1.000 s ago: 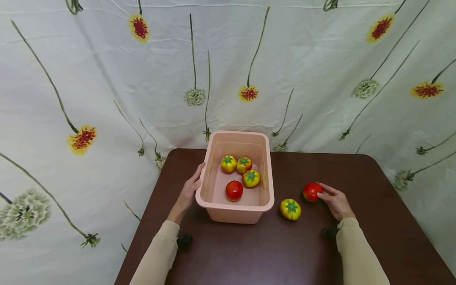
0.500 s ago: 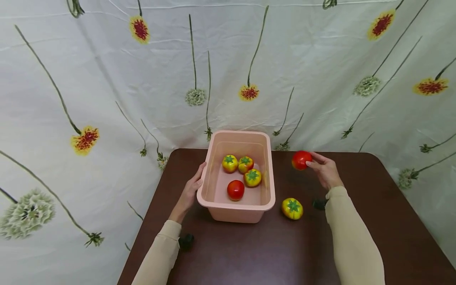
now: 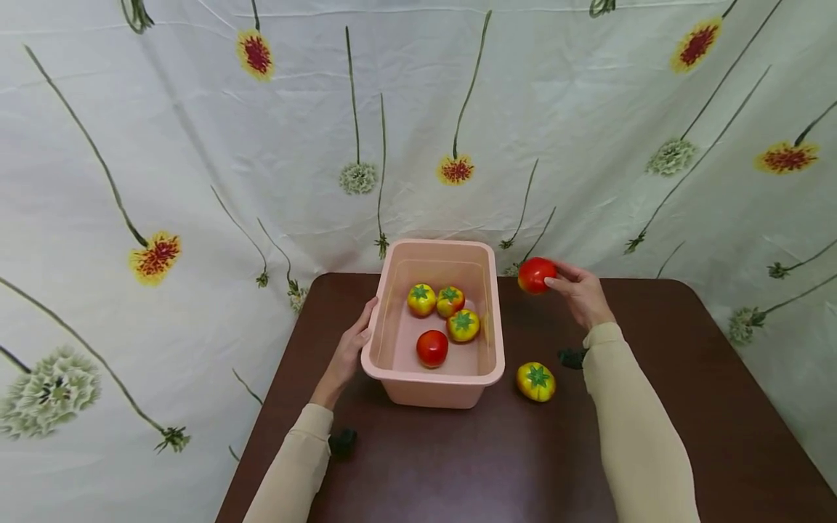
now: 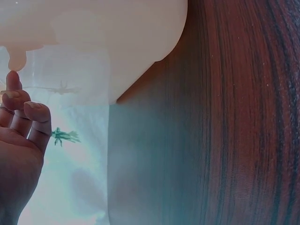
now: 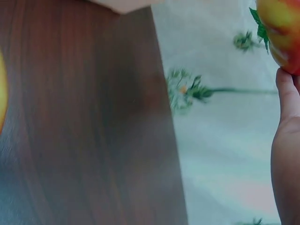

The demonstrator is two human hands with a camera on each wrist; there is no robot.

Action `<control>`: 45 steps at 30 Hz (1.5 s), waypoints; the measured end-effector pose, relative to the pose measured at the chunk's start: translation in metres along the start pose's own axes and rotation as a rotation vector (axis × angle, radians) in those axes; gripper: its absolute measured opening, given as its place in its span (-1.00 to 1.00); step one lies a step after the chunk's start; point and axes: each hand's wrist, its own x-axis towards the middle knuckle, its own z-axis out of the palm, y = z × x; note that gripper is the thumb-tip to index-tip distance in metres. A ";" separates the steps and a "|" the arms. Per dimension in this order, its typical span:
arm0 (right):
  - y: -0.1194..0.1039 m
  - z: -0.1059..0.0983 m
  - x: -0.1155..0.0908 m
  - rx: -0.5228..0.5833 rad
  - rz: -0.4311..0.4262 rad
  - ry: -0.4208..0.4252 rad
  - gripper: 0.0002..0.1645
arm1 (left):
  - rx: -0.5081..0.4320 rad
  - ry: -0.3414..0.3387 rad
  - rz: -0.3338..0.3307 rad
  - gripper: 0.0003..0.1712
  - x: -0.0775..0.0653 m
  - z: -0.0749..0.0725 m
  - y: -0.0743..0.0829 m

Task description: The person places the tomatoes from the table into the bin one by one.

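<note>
A glossy red tomato (image 3: 537,275) is raised above the far edge of the table, to the right of the bin, pinched by my right hand (image 3: 582,294). In the right wrist view this tomato (image 5: 282,30) shows a yellow-red underside and a green leafy top. My left hand (image 3: 348,354) rests against the left side of a pink plastic bin (image 3: 434,393), fingertips right at its wall. The left wrist view shows that hand (image 4: 21,140) with its fingers loosely bent beside the bin (image 4: 140,42). Inside the bin sit a red tomato (image 3: 432,349) and several yellow-red ones (image 3: 463,325) with green tops.
One yellow tomato (image 3: 536,382) with a green star-shaped top lies on the dark wooden table (image 3: 451,465), right of the bin. A pale flowered cloth (image 3: 301,109) hangs behind the table's far edge.
My right hand has lifted the red tomato from the table and carried it up, away and to the left. The left hand stays at the bin.
</note>
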 end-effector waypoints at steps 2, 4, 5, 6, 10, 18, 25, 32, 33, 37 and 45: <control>-0.003 0.010 0.004 -0.021 0.002 -0.015 -0.18 | 0.000 0.000 -0.002 -0.35 -0.001 0.000 0.000; -0.007 0.020 0.009 -0.043 -0.004 -0.027 -0.18 | 0.002 0.004 0.002 -0.35 -0.001 0.000 0.000; -0.008 0.026 0.011 -0.059 -0.005 -0.031 -0.18 | 0.000 0.008 0.003 -0.35 -0.001 0.000 -0.001; -0.010 0.031 0.012 -0.072 -0.006 -0.030 -0.18 | 0.000 0.009 0.004 -0.35 0.000 0.000 -0.001; -0.014 0.050 0.018 -0.118 -0.006 -0.038 -0.21 | -0.018 0.015 0.009 -0.35 0.000 -0.002 -0.013; -0.011 0.076 0.025 -0.147 -0.026 -0.084 -0.27 | -0.007 0.024 0.025 -0.35 -0.001 -0.002 -0.038; -0.011 0.088 0.028 -0.222 -0.020 -0.083 -0.34 | 0.012 0.000 -0.004 -0.36 0.002 -0.002 -0.025; -0.012 0.105 0.031 -0.255 -0.037 -0.143 -0.34 | 0.042 -0.010 -0.013 -0.36 0.000 0.000 0.001; -0.012 0.108 0.032 -0.261 -0.037 -0.149 -0.35 | 0.043 -0.011 -0.012 -0.36 0.000 0.000 0.001; -0.015 0.115 0.034 -0.278 -0.043 -0.171 -0.35 | 0.034 -0.010 -0.005 -0.36 0.000 0.000 0.002; -0.017 0.127 0.032 -0.312 -0.058 -0.227 -0.35 | 0.025 -0.004 -0.013 -0.36 0.000 -0.002 -0.001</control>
